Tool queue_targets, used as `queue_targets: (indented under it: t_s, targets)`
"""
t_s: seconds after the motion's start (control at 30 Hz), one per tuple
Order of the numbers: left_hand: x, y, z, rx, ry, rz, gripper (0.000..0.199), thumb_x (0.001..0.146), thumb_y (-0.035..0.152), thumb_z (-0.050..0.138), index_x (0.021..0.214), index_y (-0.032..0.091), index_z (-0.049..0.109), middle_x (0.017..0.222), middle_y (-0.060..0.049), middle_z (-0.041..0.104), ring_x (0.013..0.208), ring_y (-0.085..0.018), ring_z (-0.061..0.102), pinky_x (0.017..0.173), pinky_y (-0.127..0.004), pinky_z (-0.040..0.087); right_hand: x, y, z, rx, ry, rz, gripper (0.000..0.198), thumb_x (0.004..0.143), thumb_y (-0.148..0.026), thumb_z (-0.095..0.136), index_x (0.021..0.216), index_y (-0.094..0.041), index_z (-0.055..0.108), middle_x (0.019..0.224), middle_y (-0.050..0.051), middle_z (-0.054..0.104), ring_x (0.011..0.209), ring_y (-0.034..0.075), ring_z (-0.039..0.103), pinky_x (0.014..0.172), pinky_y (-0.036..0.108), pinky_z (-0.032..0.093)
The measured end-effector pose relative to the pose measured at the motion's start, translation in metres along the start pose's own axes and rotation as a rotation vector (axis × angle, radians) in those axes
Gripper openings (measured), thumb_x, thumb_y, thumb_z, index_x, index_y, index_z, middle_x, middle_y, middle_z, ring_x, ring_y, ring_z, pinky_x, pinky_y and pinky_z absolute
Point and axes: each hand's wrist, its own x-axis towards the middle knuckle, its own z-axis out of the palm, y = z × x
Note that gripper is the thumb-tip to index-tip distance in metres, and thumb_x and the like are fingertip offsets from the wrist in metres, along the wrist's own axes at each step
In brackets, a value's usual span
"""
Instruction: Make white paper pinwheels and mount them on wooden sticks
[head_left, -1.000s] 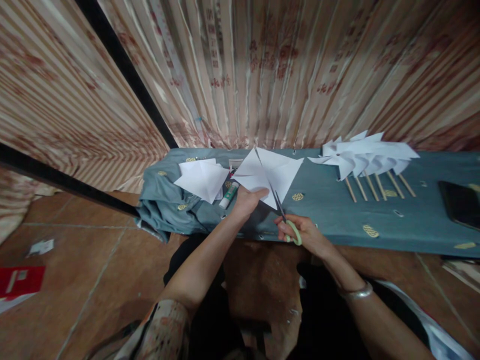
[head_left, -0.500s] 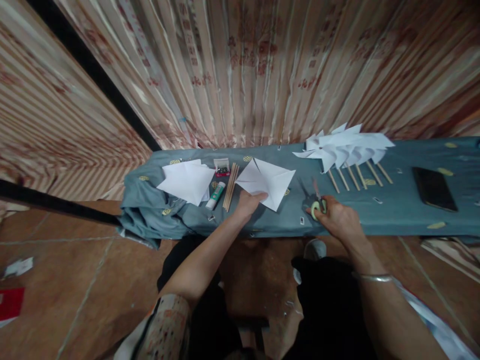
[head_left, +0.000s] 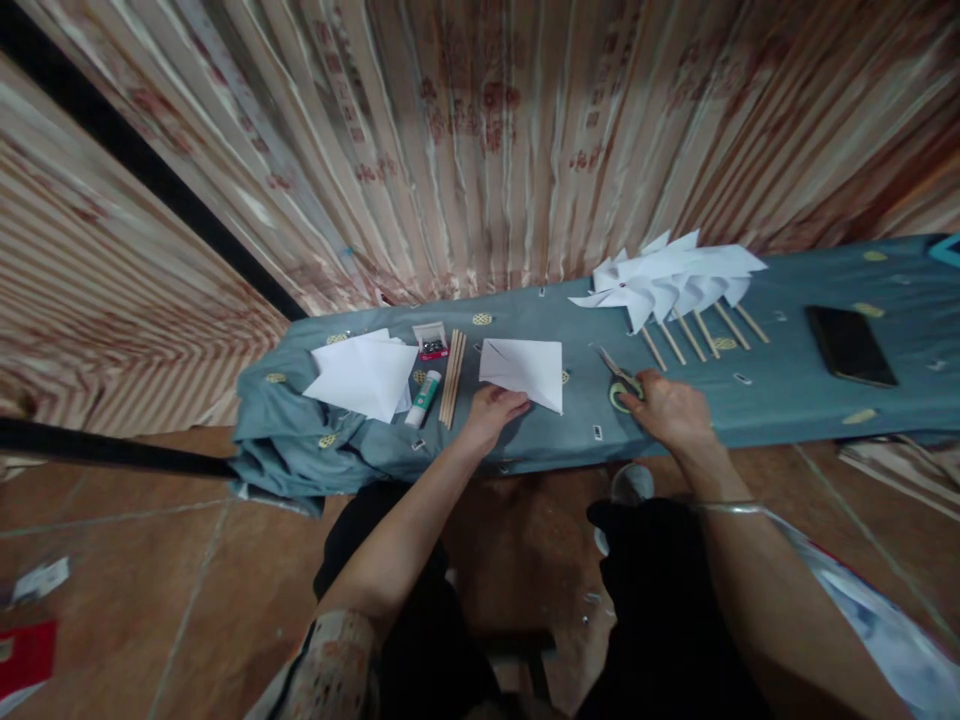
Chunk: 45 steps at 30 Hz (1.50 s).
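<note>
My left hand (head_left: 496, 412) pinches the lower edge of a white paper square (head_left: 523, 368), which has a cut line running in from its upper left corner. To the right, the fingers of my right hand (head_left: 673, 408) are closed at the yellow-green handles of the scissors (head_left: 621, 385). The scissor blades point away from me, low over the cloth. Left of the paper lie several thin wooden sticks (head_left: 452, 378), a glue stick (head_left: 423, 400), a small open box of pins (head_left: 430, 340) and a pile of white paper sheets (head_left: 367, 372).
Several white paper pinwheels (head_left: 679, 280) on wooden sticks overlap at the back right. A black phone (head_left: 851, 345) lies farther right. Blue-green patterned cloth (head_left: 566, 440) covers the long narrow table, with a striped curtain (head_left: 465, 180) behind it.
The paper square has turned and sits flatter, with my left hand at its lower edge. My right hand has brought the scissors lower, onto or close to the cloth. The view has shifted slightly.
</note>
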Motion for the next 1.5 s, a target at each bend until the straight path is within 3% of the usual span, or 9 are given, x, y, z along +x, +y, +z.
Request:
queue_targets:
  t_s: [0.23, 0.43, 0.63, 0.7, 0.8, 0.9, 1.1, 1.37, 1.5]
  targets:
    - [-0.02, -0.002, -0.022, 0.071, -0.014, -0.039, 0.042, 0.052, 0.032, 0.092, 0.077, 0.012, 0.065, 0.079, -0.007, 0.073, 0.085, -0.024, 0.073, 0.094, -0.045, 0.053, 0.004, 0.008, 0.004, -0.061, 0.04, 0.029, 0.034, 0.089, -0.037, 0.052, 0.104, -0.011, 0.068, 0.082, 0.021, 0.072, 0.077, 0.034, 0.069, 0.067, 0.04, 0.048]
    - [-0.033, -0.001, -0.033, 0.044, 0.014, -0.081, 0.051, 0.048, 0.025, 0.093, 0.089, 0.013, 0.064, 0.084, -0.008, 0.075, 0.075, -0.022, 0.073, 0.081, -0.04, 0.057, 0.005, 0.003, -0.001, -0.046, 0.053, 0.038, 0.032, 0.092, -0.038, 0.053, 0.095, -0.011, 0.071, 0.086, 0.024, 0.072, 0.081, 0.037, 0.069, 0.067, 0.042, 0.045]
    - [-0.042, 0.013, -0.037, 0.145, -0.051, -0.068, 0.046, 0.052, 0.036, 0.089, 0.087, 0.012, 0.069, 0.075, -0.007, 0.073, 0.065, -0.017, 0.07, 0.067, -0.029, 0.054, 0.009, -0.008, -0.011, -0.017, 0.033, 0.082, 0.036, 0.094, -0.037, 0.05, 0.1, -0.009, 0.072, 0.089, 0.026, 0.072, 0.085, 0.037, 0.07, 0.067, 0.041, 0.041]
    - [-0.041, 0.025, -0.045, 0.234, -0.033, 0.002, 0.041, 0.058, 0.04, 0.085, 0.085, 0.013, 0.071, 0.071, -0.005, 0.072, 0.06, -0.015, 0.067, 0.063, -0.029, 0.052, 0.011, -0.012, -0.013, -0.002, 0.051, 0.084, 0.037, 0.094, -0.037, 0.049, 0.102, -0.008, 0.072, 0.09, 0.027, 0.072, 0.084, 0.036, 0.07, 0.065, 0.04, 0.04]
    - [-0.039, 0.051, -0.065, 0.486, 0.142, 0.245, 0.026, 0.067, 0.037, 0.077, 0.081, 0.015, 0.072, 0.07, -0.003, 0.07, 0.057, -0.014, 0.062, 0.064, -0.029, 0.051, 0.013, -0.018, -0.015, 0.019, 0.054, 0.073, 0.038, 0.095, -0.037, 0.047, 0.104, -0.009, 0.072, 0.092, 0.027, 0.072, 0.084, 0.035, 0.069, 0.064, 0.039, 0.039]
    - [-0.04, 0.076, -0.089, 0.949, 0.294, 0.526, 0.017, 0.076, 0.023, 0.07, 0.092, 0.018, 0.073, 0.089, -0.006, 0.071, 0.078, -0.017, 0.065, 0.079, -0.029, 0.051, 0.016, -0.024, -0.016, 0.031, 0.034, 0.063, 0.039, 0.096, -0.038, 0.045, 0.103, -0.01, 0.072, 0.093, 0.026, 0.072, 0.085, 0.035, 0.069, 0.066, 0.038, 0.04]
    - [-0.049, 0.078, -0.11, 1.728, 0.289, 0.505, 0.034, 0.086, 0.029, 0.064, 0.116, 0.015, 0.064, 0.11, -0.013, 0.067, 0.102, -0.026, 0.064, 0.091, -0.036, 0.051, 0.022, -0.031, -0.011, 0.034, 0.062, 0.023, 0.037, 0.095, -0.041, 0.046, 0.104, -0.015, 0.071, 0.092, 0.02, 0.074, 0.084, 0.033, 0.069, 0.067, 0.036, 0.044]
    - [-0.047, 0.072, -0.108, 1.871, 0.302, 0.415, 0.039, 0.086, 0.027, 0.061, 0.124, 0.015, 0.061, 0.112, -0.013, 0.068, 0.1, -0.026, 0.067, 0.087, -0.034, 0.052, 0.026, -0.035, -0.002, 0.071, 0.127, -0.043, 0.035, 0.094, -0.038, 0.048, 0.102, -0.014, 0.073, 0.09, 0.02, 0.075, 0.085, 0.033, 0.071, 0.069, 0.038, 0.048]
    - [-0.044, 0.07, -0.113, 1.706, 0.296, 0.491, 0.039, 0.084, 0.023, 0.058, 0.121, 0.014, 0.064, 0.112, -0.014, 0.069, 0.101, -0.027, 0.067, 0.091, -0.037, 0.052, 0.023, -0.048, 0.013, 0.251, 0.272, -0.28, 0.038, 0.094, -0.035, 0.05, 0.118, -0.011, 0.067, 0.113, 0.019, 0.073, 0.104, 0.032, 0.068, 0.089, 0.041, 0.051]
